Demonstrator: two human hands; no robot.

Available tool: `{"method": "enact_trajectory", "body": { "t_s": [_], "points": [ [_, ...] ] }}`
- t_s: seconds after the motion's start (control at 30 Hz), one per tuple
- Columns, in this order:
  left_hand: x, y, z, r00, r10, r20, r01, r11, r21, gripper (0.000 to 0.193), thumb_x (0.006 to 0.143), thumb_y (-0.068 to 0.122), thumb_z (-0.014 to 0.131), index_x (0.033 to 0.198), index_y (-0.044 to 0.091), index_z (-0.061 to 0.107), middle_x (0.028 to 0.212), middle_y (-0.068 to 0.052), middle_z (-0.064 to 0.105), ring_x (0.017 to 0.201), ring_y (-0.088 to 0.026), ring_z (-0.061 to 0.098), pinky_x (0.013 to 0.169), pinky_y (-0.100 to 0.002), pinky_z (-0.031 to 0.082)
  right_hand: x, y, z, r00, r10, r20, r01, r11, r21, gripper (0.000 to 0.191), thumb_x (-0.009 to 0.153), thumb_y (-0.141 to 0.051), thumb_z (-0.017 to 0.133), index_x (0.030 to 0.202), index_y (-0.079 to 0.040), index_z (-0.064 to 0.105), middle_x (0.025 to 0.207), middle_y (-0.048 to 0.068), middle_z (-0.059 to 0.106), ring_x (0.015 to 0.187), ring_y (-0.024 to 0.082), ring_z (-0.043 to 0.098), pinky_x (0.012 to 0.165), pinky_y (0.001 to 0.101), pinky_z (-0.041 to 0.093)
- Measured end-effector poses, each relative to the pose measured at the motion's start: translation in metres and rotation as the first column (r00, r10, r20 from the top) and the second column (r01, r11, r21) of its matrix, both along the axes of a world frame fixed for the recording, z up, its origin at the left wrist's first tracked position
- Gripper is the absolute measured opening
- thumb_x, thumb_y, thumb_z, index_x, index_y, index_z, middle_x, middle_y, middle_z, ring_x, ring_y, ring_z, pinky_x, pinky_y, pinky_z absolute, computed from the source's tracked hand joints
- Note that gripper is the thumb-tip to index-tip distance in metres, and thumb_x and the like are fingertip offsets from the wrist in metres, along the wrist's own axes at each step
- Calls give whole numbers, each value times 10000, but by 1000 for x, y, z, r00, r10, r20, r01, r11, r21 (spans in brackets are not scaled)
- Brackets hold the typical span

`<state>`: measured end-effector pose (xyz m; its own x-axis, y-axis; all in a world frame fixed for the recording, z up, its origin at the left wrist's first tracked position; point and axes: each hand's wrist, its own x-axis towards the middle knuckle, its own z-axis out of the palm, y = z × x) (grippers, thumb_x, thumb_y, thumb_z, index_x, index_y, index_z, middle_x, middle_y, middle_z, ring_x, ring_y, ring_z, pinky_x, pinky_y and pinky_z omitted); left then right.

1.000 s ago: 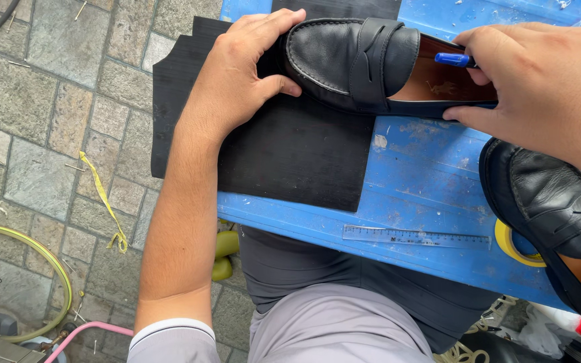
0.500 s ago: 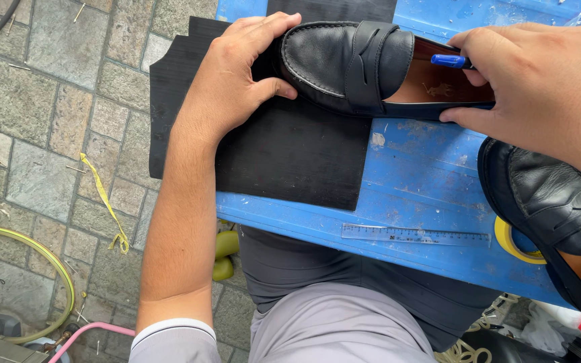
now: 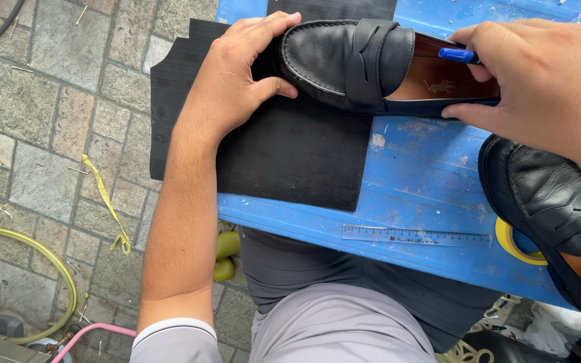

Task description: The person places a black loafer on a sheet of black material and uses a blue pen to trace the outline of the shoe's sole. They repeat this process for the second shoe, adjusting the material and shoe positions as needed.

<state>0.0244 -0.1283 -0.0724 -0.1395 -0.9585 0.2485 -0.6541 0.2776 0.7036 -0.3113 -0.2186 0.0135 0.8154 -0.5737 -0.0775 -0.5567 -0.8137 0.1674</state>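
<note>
Both hands steadied a loafer (image 3: 358, 64) on a rubber sheet (image 3: 290, 154), top centre.
Left hand (image 3: 237, 81) cupped the toe, fingers curled; right hand (image 3: 539, 81) gripped the heel and pinched a blue pen (image 3: 457, 55) over the bench (image 3: 425, 175).

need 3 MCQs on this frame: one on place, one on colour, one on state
1. Where does the clear ruler lie?
A. inside a shoe
B. on the blue board, near its front edge
C. on the paving

2. What colour is the pen in the right hand?
A. blue
B. red
C. green

3. What is the left hand doing?
A. hanging free
B. lifting the ruler
C. gripping the toe of the black loafer on the black rubber sheet

Key: B, the ruler lies flat on the blue board near the person's lap; A, the pen tip by the fingers shows blue; C, thumb and fingers wrap the loafer's toe.
</note>
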Motion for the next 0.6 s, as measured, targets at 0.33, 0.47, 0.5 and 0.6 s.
{"method": "enact_trajectory", "body": {
  "t_s": [0.33, 0.47, 0.5, 0.6],
  "points": [
    [-14, 8, 28, 998, -42, 41, 48, 987, -155, 875, 724, 97, 870, 1497, -26, 480, 1491, -204, 529, 1392, -387, 485, 1170, -438, 406, -2, -2, 8, 990, -6, 141, -6, 996, 84, 740, 681, -422, 868, 1280, -30, 684, 776, 35, 617, 744, 181, 651, 641, 305, 541],
    [-81, 53, 44, 929, 240, 283, -153, 943, -296, 502, 948, 65, 700, 1424, -12, 557, 1334, -166, 604, 1276, -395, 555, 1112, -478, 449, -8, -3, 23, 939, -242, 246, 114, 890, 442, 378, 975, -227, 718, 1307, -52, 671, 840, 75, 585, 733, 169, 598, 685, 312, 525],
    [-112, 64, 43, 932, 232, 278, -142, 940, -309, 417, 987, 67, 646, 1393, 13, 570, 1284, -144, 609, 1228, -372, 575, 1093, -468, 470, -6, -2, 24, 911, -261, 319, 60, 850, 524, 324, 999, -221, 669, 1274, -51, 661, 865, 65, 592, 745, 152, 602, 704, 299, 527],
    [-200, 90, 39, 977, 72, 199, -26, 973, -230, 562, 1055, 130, 611, 1567, 3, 418, 1514, -193, 472, 1439, -349, 451, 1258, -486, 324, 5, -5, 25, 783, -336, 524, -165, 700, 695, 216, 1073, -198, 523, 1176, -43, 633, 939, 36, 613, 783, 103, 610, 763, 260, 532]
  ]
}}
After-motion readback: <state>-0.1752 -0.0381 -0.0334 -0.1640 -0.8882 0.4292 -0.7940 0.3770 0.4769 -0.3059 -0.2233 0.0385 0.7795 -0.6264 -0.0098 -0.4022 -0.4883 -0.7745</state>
